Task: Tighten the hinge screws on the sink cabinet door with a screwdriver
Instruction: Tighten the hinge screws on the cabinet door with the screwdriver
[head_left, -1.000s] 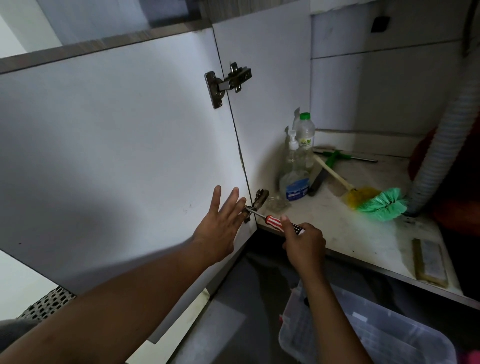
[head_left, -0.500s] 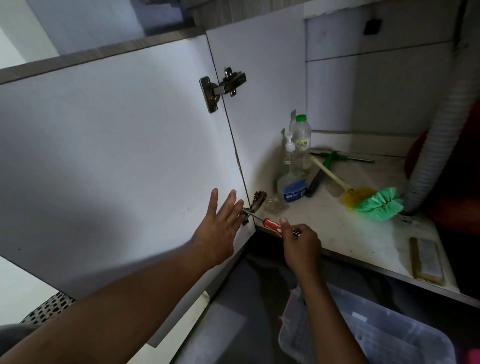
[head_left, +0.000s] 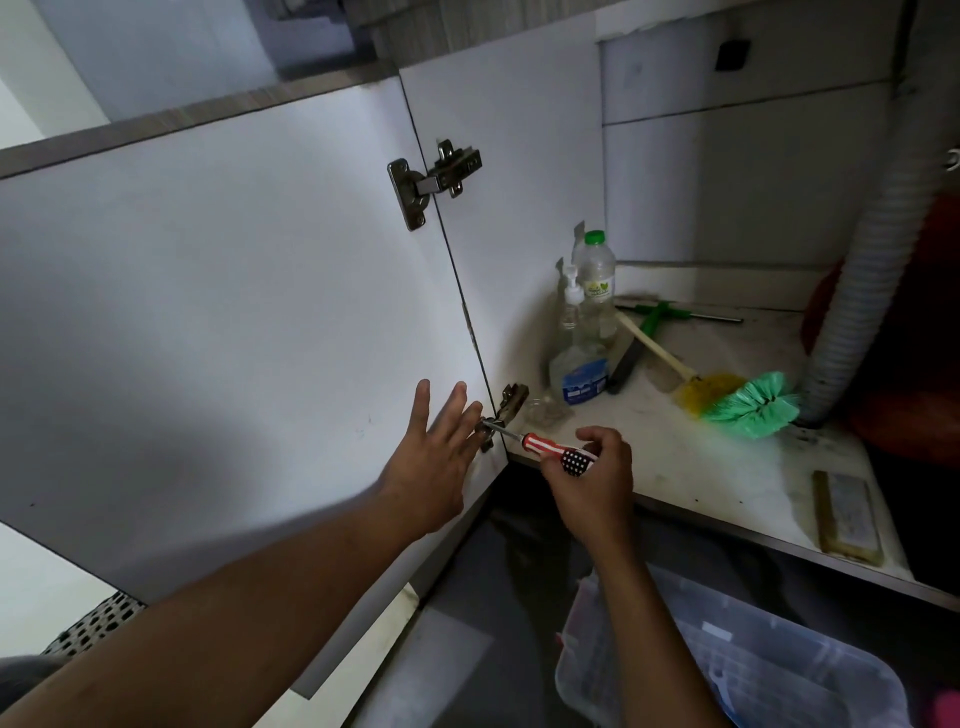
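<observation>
The white cabinet door (head_left: 223, 332) stands wide open to the left. Its upper metal hinge (head_left: 434, 179) sits high on the door edge; the lower hinge (head_left: 506, 410) is near the cabinet floor. My left hand (head_left: 434, 457) lies flat against the door's inner face, fingers spread, right beside the lower hinge. My right hand (head_left: 592, 480) grips the red-and-white striped handle of a screwdriver (head_left: 545, 447). Its shaft points left and its tip rests at the lower hinge's door plate.
On the cabinet floor (head_left: 701, 467) stand a clear bottle with a green cap (head_left: 595, 280), a pump bottle (head_left: 571, 306) and a spray bottle (head_left: 579, 374). A green brush (head_left: 748, 405), a squeegee (head_left: 660, 314) and a corrugated drain hose (head_left: 872, 270) lie right. A clear plastic bin (head_left: 727, 670) sits below.
My right hand has rolled on the screwdriver handle, exposing more of its striped and dotted end. The view has shifted slightly. My left hand stays pressed on the door.
</observation>
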